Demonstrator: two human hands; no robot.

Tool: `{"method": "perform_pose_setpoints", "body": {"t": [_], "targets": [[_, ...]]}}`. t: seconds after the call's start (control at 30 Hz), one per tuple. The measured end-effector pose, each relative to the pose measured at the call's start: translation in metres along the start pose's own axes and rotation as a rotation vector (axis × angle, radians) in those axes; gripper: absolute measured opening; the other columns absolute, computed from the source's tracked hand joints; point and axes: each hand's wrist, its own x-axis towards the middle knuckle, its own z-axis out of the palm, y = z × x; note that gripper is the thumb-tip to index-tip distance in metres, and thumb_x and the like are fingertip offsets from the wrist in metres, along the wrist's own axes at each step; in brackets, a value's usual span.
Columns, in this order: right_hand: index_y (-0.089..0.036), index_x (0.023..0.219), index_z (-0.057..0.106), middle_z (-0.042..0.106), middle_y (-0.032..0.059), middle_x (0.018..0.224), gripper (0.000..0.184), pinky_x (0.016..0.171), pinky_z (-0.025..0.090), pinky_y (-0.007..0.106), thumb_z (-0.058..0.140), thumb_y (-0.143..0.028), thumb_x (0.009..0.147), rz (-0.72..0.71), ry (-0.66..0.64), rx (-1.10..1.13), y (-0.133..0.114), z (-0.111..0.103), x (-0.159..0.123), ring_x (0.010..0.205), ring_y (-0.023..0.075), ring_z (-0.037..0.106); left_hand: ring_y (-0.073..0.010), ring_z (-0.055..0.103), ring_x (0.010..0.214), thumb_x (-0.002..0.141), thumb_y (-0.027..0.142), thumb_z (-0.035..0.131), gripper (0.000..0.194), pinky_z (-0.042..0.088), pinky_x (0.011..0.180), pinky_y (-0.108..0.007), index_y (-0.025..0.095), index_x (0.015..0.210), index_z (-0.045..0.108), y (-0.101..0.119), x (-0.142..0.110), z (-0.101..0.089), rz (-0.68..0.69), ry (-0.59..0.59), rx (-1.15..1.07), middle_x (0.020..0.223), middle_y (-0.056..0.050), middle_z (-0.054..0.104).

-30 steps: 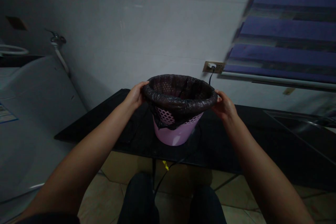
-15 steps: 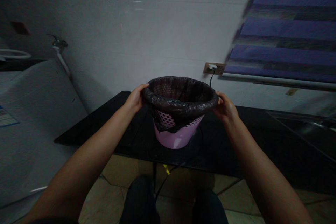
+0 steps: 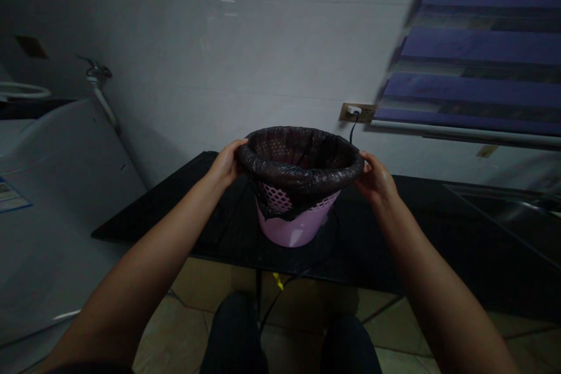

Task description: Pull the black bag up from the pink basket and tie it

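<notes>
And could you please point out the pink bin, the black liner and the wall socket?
Pink bin (image 3: pixel 293 230), head view: its solid lower wall.
Black liner (image 3: pixel 302 180), head view: front rolled rim.
Wall socket (image 3: pixel 367 113), head view: right half of its plate.

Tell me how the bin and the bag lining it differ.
The bin is pink, the bag black. The bin's lower wall is smooth; the bag is wrinkled. The bin looks stiff, whereas the bag hangs in loose folds partway down its outside. Both are between the left hand and the right hand.
</notes>
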Motion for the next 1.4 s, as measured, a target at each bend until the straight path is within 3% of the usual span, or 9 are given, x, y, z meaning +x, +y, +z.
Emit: {"method": "perform_pose_setpoints", "body": {"t": [0.47, 0.9, 1.27, 1.4], "targets": [[-0.017, 0.068, 0.050, 0.053, 0.0001, 0.066, 0.024, 0.053, 0.043, 0.021, 0.071, -0.025, 0.059, 0.058, 0.071, 0.050, -0.0029, 0.0041, -0.0031, 0.057, 0.0076, 0.045, -0.0196, 0.057, 0.071, 0.067, 0.026, 0.061, 0.015, 0.049, 0.068, -0.030, 0.016, 0.078, 0.058, -0.0008, 0.0008, -0.0014, 0.027, -0.005, 0.046, 0.073, -0.004, 0.057], [-0.017, 0.062, 0.040, 0.040, -0.0019, 0.058, 0.033, 0.052, 0.041, 0.020, 0.072, -0.026, 0.060, 0.036, 0.042, 0.025, -0.0051, 0.0026, -0.0059, 0.055, 0.0062, 0.039, -0.0201, 0.059, 0.076, 0.069, 0.025, 0.060, 0.012, 0.051, 0.073, -0.030, 0.016, 0.076, 0.059, -0.0005, 0.0020, -0.0013, 0.035, -0.027, 0.042, 0.075, -0.005, 0.058], [-0.018, 0.068, 0.048, 0.047, 0.0001, 0.062, 0.025, 0.056, 0.046, 0.022, 0.071, -0.026, 0.064, 0.027, 0.045, -0.001, -0.0034, -0.0010, -0.0080, 0.058, 0.0086, 0.045, -0.0191, 0.058, 0.072, 0.069, 0.024, 0.060, 0.011, 0.049, 0.067, -0.028, 0.016, 0.076, 0.059, 0.0004, 0.0038, -0.0021, 0.020, -0.039, 0.038, 0.072, -0.005, 0.058], [-0.018, 0.065, 0.043, 0.041, -0.0003, 0.057, 0.029, 0.052, 0.043, 0.022, 0.070, -0.029, 0.064, -0.002, 0.038, -0.033, -0.0024, -0.0005, -0.0093, 0.054, 0.0075, 0.040, -0.0178, 0.057, 0.068, 0.069, 0.024, 0.059, 0.010, 0.048, 0.066, -0.027, 0.015, 0.074, 0.059, 0.0012, 0.0048, -0.0019, 0.005, -0.025, 0.045, 0.070, -0.004, 0.057]]}}
